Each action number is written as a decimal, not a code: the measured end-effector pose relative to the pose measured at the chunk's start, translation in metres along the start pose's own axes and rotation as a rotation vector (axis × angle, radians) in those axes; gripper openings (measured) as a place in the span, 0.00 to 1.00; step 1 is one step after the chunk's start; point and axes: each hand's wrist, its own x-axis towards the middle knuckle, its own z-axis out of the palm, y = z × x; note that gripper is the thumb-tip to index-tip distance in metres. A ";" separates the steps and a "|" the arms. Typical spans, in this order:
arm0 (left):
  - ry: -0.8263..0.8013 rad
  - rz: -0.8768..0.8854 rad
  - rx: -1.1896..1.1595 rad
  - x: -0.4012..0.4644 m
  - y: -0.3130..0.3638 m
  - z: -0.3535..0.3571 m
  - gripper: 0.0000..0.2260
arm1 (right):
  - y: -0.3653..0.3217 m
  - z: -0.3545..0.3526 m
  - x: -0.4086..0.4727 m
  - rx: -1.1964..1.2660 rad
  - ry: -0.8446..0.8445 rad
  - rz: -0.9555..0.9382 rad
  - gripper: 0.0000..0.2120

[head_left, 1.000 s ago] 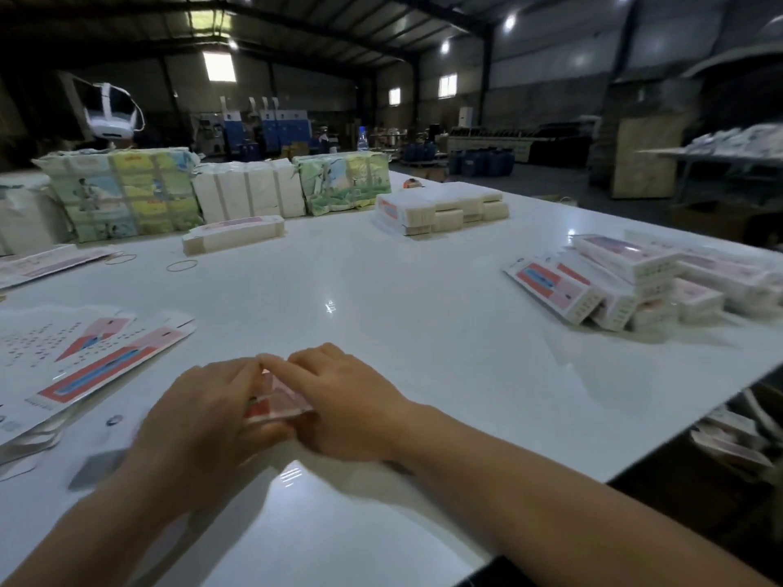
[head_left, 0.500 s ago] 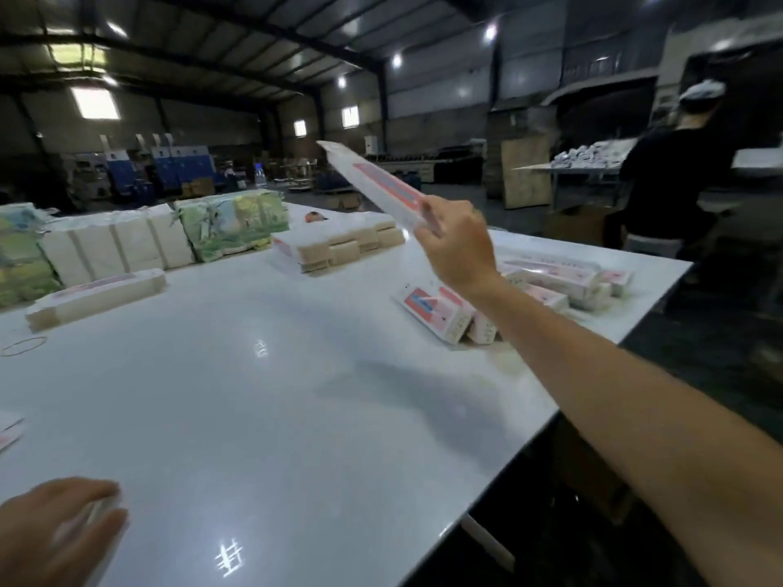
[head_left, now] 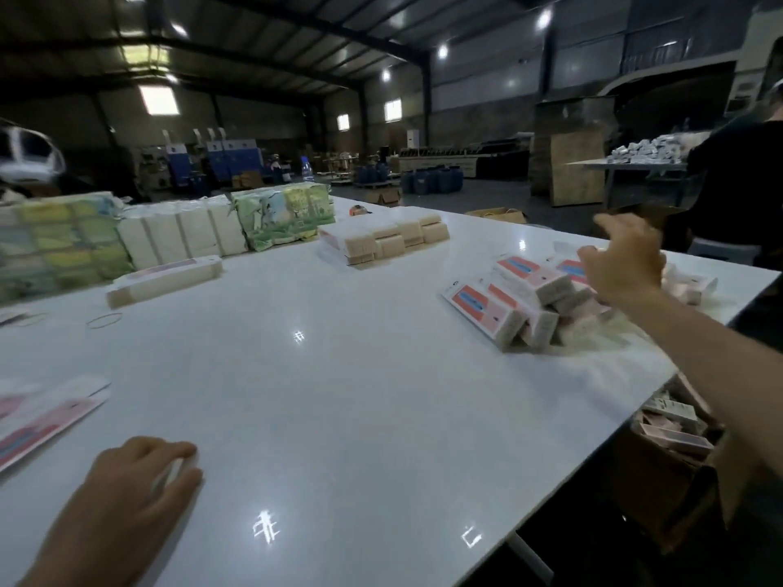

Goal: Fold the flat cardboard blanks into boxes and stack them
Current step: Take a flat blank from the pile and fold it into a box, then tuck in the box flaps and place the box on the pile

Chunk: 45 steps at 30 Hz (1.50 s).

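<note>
Head view: half a second earlier the right hand [head_left: 626, 259] held a folded box raised in the air; now it carries nothing, its fingers loosely spread over the pile of folded boxes [head_left: 525, 305] at the far right of the white table [head_left: 339, 396]. Which box of the pile was the one just held cannot be told. The left hand [head_left: 140, 480] stays low at the near edge, fingers curled round a small white piece [head_left: 173, 470], too blurred to identify. Flat blanks [head_left: 38, 421] have come into sight just to the left of that hand. Beyond it, well apart, lie a single long box [head_left: 163, 279] and a rubber band [head_left: 104, 320].
</note>
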 end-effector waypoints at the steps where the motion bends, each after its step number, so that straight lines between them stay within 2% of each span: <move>1: 0.015 -0.022 -0.021 -0.002 0.007 -0.006 0.15 | -0.036 0.000 -0.006 0.087 0.021 -0.130 0.21; 3: 0.008 -0.024 -0.038 -0.006 0.012 -0.013 0.08 | -0.105 0.008 -0.039 0.247 0.021 -0.429 0.18; 5: 0.020 -0.029 -0.022 -0.009 0.013 -0.013 0.08 | -0.161 0.018 -0.086 0.378 -0.058 -0.635 0.15; 7: 0.026 -0.023 -0.018 -0.011 0.011 -0.013 0.10 | -0.204 0.037 -0.135 0.446 -0.211 -0.818 0.12; 10: 0.028 -0.016 -0.037 -0.012 0.015 -0.012 0.12 | -0.232 0.081 -0.198 0.308 -0.510 -0.936 0.13; 12: 0.027 -0.012 -0.043 -0.013 0.015 -0.012 0.12 | -0.233 0.109 -0.231 0.165 -0.711 -0.919 0.14; 14: 0.038 -0.015 -0.054 -0.015 0.013 -0.012 0.12 | -0.228 0.128 -0.251 0.098 -0.821 -0.912 0.13; 17: 0.045 -0.027 -0.041 -0.014 0.013 -0.007 0.12 | -0.222 0.139 -0.256 0.099 -0.813 -0.915 0.12; 22: -0.149 -0.102 -0.139 0.023 -0.006 -0.038 0.09 | -0.219 0.143 -0.256 0.119 -0.771 -0.937 0.13; 23: -0.145 -0.120 -0.104 0.036 -0.019 -0.048 0.09 | -0.219 0.143 -0.255 0.134 -0.773 -0.930 0.13; 26: -0.141 -0.242 0.268 0.065 -0.072 -0.074 0.18 | -0.219 0.144 -0.253 0.185 -0.762 -0.918 0.13; 29: -0.330 -0.402 0.500 0.069 -0.119 -0.079 0.28 | -0.219 0.146 -0.253 0.213 -0.758 -0.905 0.12; 31: -0.355 -0.365 0.572 0.068 -0.130 -0.074 0.26 | -0.220 0.148 -0.252 0.223 -0.753 -0.901 0.11; 34: -0.350 -0.218 0.716 0.072 -0.121 -0.064 0.17 | -0.220 0.149 -0.251 0.218 -0.751 -0.898 0.10; 37: -0.338 -0.190 0.780 0.078 -0.107 -0.062 0.16 | -0.222 0.146 -0.253 0.211 -0.767 -0.892 0.10; 40: -0.228 -0.222 0.651 0.078 -0.081 -0.076 0.12 | -0.223 0.143 -0.253 0.219 -0.776 -0.890 0.11; 42: -0.123 -0.195 0.442 0.072 -0.052 -0.080 0.17 | -0.225 0.142 -0.252 0.214 -0.792 -0.898 0.11; 43: -0.066 -0.151 0.321 0.065 -0.036 -0.078 0.22 | -0.225 0.142 -0.252 0.199 -0.799 -0.904 0.12; 45: 0.109 0.064 0.136 0.042 -0.002 -0.066 0.27 | -0.225 0.140 -0.252 0.177 -0.789 -0.913 0.11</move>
